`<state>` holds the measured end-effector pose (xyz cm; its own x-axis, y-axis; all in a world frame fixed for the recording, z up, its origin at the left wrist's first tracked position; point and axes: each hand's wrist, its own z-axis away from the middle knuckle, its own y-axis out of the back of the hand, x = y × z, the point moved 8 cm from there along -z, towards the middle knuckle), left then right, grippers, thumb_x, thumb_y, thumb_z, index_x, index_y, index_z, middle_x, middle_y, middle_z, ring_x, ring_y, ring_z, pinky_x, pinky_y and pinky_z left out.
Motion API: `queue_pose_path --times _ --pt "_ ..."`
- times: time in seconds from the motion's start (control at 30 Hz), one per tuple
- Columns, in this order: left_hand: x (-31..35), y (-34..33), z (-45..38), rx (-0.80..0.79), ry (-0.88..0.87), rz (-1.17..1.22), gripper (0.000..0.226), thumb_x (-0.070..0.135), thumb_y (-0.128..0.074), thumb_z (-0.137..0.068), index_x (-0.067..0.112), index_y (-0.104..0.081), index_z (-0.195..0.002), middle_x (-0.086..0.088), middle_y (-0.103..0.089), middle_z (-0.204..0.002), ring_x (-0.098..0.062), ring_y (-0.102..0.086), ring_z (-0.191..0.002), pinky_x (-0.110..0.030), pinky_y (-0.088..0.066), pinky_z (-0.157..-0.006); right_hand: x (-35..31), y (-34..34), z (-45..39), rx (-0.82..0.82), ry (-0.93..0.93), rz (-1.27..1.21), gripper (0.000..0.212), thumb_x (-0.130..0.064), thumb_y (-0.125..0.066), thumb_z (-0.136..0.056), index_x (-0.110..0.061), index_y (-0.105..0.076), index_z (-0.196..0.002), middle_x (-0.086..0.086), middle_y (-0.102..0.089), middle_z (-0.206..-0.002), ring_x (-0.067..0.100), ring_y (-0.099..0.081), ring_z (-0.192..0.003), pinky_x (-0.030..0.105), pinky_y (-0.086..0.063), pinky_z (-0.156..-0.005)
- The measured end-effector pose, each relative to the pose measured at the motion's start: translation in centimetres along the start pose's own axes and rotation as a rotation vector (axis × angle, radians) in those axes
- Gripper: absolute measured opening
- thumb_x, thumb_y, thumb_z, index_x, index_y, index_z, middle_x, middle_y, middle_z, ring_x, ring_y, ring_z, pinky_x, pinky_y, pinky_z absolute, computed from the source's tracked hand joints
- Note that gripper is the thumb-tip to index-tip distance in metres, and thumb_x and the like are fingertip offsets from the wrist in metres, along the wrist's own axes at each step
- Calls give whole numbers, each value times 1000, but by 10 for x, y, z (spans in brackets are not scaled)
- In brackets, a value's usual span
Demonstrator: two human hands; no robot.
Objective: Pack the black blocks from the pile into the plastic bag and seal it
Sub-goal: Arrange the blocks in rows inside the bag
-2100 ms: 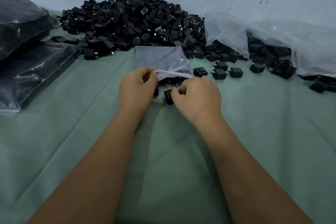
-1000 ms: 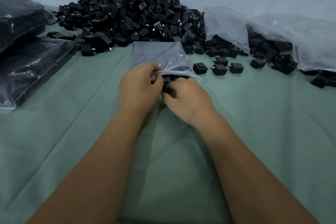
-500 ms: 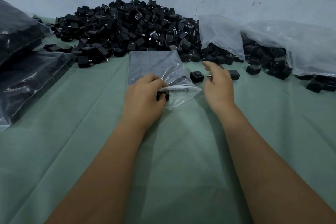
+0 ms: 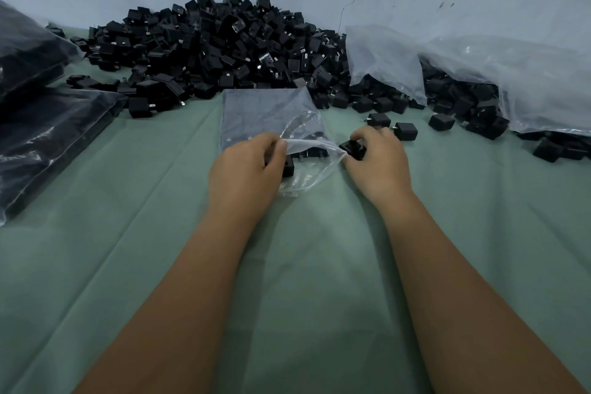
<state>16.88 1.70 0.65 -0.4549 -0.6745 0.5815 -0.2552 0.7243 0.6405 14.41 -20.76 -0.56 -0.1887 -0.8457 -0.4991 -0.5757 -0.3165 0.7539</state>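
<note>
A clear plastic bag (image 4: 265,115) lies flat on the green cloth, its mouth turned toward me. My left hand (image 4: 246,169) pinches the upper lip of the mouth and lifts it. A few black blocks (image 4: 311,155) lie just inside the opening. My right hand (image 4: 377,163) grips one black block (image 4: 351,149) at the right corner of the mouth. The big pile of black blocks (image 4: 217,48) rises behind the bag against the wall.
Two loose blocks (image 4: 393,126) lie right of the bag. A large clear sack (image 4: 511,80) spilling blocks lies at the right. Filled dark bags (image 4: 41,125) are stacked at the left. Green cloth (image 4: 287,265) covers the table.
My right hand left the bag mouth, reached right to the loose blocks, took one and came back with it to the opening. My left hand kept its pinch on the bag's lip.
</note>
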Motion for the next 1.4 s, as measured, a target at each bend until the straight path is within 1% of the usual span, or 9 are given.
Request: queue_pose_path --times 0.2,0.33,0.47,0.73,0.83,0.9,1.07,1.23,1.4 --pt "-3 -2 0 -25 35 56 27 37 -46 -101 20 -67 -100 -1 -68 -83 -22 -56 -77 -33 -41 -64 -28 52 40 443 84 -346 31 -23 -68 -81 -26 -60 -111 -9 -44 -110 10 -54 -79 26 -48 -67" --pt "-1 0 1 -6 12 89 26 34 -49 -101 16 -67 -97 -6 -68 -82 -27 -58 -79 -40 -45 -68 -85 40 68 274 461 -296 26 -30 -64 -77 -16 -64 -98 -5 -54 -94 13 -54 -72 25 -43 -58" --pt "0 -1 3 -29 3 102 23 31 -51 -99 14 -66 -94 -6 -66 -82 -27 -57 -82 -44 -46 -72 -102 12 68 62 569 25 24 -29 -67 -72 -14 -64 -90 -1 -56 -87 20 -53 -75 30 -40 -66" --pt "16 -3 6 -80 -164 -89 24 26 -66 -81 21 -70 -104 -1 -67 -99 -28 -56 -96 -42 -44 -84 -82 10 56 -30 488 86 17 -26 -70 -73 -23 -68 -89 -13 -64 -81 17 -46 -86 31 -31 -76" --pt "17 -7 7 -92 -176 -163 25 28 -62 -84 25 -68 -108 5 -64 -107 -24 -54 -103 -37 -37 -89 -79 18 54 2 473 65 15 -22 -74 -70 -20 -71 -85 -20 -38 -65 7 -31 -77 31 -33 -74" --pt "18 -7 7 -82 -181 -201 24 32 -62 -86 28 -66 -110 8 -62 -108 -21 -53 -106 -34 -30 -89 -74 18 51 -7 422 52 16 -24 -75 -71 -23 -72 -87 -17 -29 -70 4 -20 -73 28 -31 -73" --pt "13 -3 1 -115 -166 -193 25 27 -68 -85 29 -67 -110 10 -63 -106 -18 -55 -109 -33 -28 -91 -66 8 48 -83 360 92 22 -29 -73 -80 -34 -73 -102 -8 -35 -82 15 -31 -83 24 -28 -78" --pt "11 -1 -1 -146 -165 -201 10 20 -69 -83 23 -69 -93 11 -53 -85 -21 -55 -97 -34 -33 -85 -76 6 49 -10 467 171 21 -25 -73 -82 -26 -75 -103 -6 -68 -96 18 -43 -91 25 -20 -78" --pt "13 -2 0 -130 -174 -233 8 17 -64 -79 22 -67 -84 11 -50 -80 -23 -53 -92 -30 -25 -78 -80 1 45 13 451 227 15 -25 -67 -86 -22 -74 -99 -4 -70 -92 22 -49 -95 31 -23 -80"
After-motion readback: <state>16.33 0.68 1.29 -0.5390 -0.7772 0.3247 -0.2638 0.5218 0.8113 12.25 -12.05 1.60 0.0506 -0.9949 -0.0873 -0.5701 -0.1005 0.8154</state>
